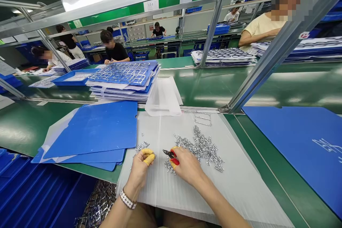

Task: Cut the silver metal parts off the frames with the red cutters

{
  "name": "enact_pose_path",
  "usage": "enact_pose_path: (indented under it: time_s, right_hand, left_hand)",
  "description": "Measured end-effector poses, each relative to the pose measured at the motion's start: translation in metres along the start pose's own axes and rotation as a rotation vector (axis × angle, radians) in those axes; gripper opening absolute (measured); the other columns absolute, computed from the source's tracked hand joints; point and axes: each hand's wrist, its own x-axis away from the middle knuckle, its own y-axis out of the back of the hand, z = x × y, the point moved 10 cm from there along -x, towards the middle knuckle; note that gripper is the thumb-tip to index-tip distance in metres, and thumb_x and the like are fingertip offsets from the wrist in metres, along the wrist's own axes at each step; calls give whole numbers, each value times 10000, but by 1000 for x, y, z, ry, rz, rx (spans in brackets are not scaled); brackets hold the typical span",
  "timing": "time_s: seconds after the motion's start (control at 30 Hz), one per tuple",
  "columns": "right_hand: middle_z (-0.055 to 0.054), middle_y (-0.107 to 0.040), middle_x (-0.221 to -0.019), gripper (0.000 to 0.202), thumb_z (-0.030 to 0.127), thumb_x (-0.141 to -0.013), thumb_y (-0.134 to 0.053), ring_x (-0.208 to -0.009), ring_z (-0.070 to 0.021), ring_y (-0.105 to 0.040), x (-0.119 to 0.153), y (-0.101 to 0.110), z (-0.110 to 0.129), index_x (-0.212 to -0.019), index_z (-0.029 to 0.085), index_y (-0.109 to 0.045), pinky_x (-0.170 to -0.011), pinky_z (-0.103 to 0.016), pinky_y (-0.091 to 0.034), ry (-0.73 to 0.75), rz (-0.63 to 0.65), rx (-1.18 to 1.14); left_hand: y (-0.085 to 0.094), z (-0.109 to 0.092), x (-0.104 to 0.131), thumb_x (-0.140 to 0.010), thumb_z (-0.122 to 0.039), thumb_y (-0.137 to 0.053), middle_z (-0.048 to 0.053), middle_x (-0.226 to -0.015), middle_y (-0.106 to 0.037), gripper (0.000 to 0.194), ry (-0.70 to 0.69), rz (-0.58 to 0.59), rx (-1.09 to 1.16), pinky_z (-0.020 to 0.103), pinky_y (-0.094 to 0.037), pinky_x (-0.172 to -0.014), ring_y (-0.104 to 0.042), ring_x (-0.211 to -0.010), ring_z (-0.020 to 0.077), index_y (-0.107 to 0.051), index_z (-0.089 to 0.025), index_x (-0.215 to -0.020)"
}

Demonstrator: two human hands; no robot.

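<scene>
My right hand [185, 164] is wrapped round the red handles of a pair of side cutters [170, 154], whose dark jaws point left toward my other hand. Yellow covers wrap the thumb and fingertips of my left hand [143, 162], which are pinched together; a tiny shiny bit shows at the tips, too small to name. Behind and right of the cutters spreads a heap of small shiny metal pieces [204, 146]. A smaller pile of such pieces [141, 146] lies by my left hand. At the back of the white foam sheet [227, 192] rests a thin metal frame [202, 118].
Blue plastic sheets [93, 128] overlap at left, before a tall stack of sheets [120, 74] carrying shiny frames. Another blue sheet [299, 139] lies right. A slanted metal post [278, 50] rises at right. Below left, blue bins [40, 188] stand near scrap frames [98, 203]. Co-workers sit beyond.
</scene>
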Motion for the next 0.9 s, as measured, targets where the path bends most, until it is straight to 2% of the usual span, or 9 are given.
enact_pose_path:
  time_s: [0.17,0.37,0.43,0.57,0.73,0.8,0.9]
  right_hand:
    - [-46,-632,-851,97,210,-771,-501,-801,-190,-575,2,-6,11,-845,206,-565,-632,-258,-321,57,59,48]
    - [-30,-616,-782,67,180,-729,-519,-739,-170,-558,4,2,18,-779,207,-554,-604,-252,-306,80,86,-14]
    - [-14,-604,-752,52,210,-729,-526,-694,-157,-537,3,3,17,-774,209,-551,-596,-251,-316,46,76,-151]
    - [26,-558,-682,123,316,-740,-550,-629,-132,-489,-2,-2,16,-809,215,-562,-582,-248,-345,-40,19,-601]
    - [64,-440,-581,157,342,-709,-556,-505,-88,-382,-10,-32,24,-710,206,-477,-487,-227,-301,-167,-24,-1139]
    - [72,-415,-563,149,340,-711,-526,-472,-84,-359,-9,-42,28,-724,212,-451,-462,-226,-287,-192,-15,-1211]
    - [68,-430,-576,140,322,-695,-521,-481,-91,-373,-3,-43,29,-762,211,-467,-474,-231,-300,-193,-13,-1194]
  left_hand:
    - [1,-4,1,-551,-292,-816,3,-707,-612,301,-51,10,-27,221,-413,-569,-513,-591,95,-669,-138,-763]
    - [-4,-8,2,-582,-286,-800,1,-692,-609,267,-99,53,-62,228,-415,-569,-515,-592,104,-658,-144,-757]
    - [-7,-8,4,-590,-280,-796,-5,-670,-597,256,-87,72,-62,225,-412,-569,-505,-582,100,-653,-142,-751]
    - [-12,-4,6,-589,-258,-798,-4,-685,-597,261,-36,77,-7,213,-399,-564,-499,-588,92,-652,-137,-768]
    - [-17,2,8,-596,-246,-796,-10,-707,-600,267,-18,88,76,202,-392,-558,-493,-586,81,-643,-146,-791]
    - [-18,3,10,-611,-247,-787,-13,-703,-598,257,-26,95,97,205,-400,-570,-497,-588,81,-635,-149,-794]
    - [-17,2,14,-625,-255,-775,-12,-697,-593,252,-47,83,93,208,-410,-577,-508,-599,86,-618,-150,-791]
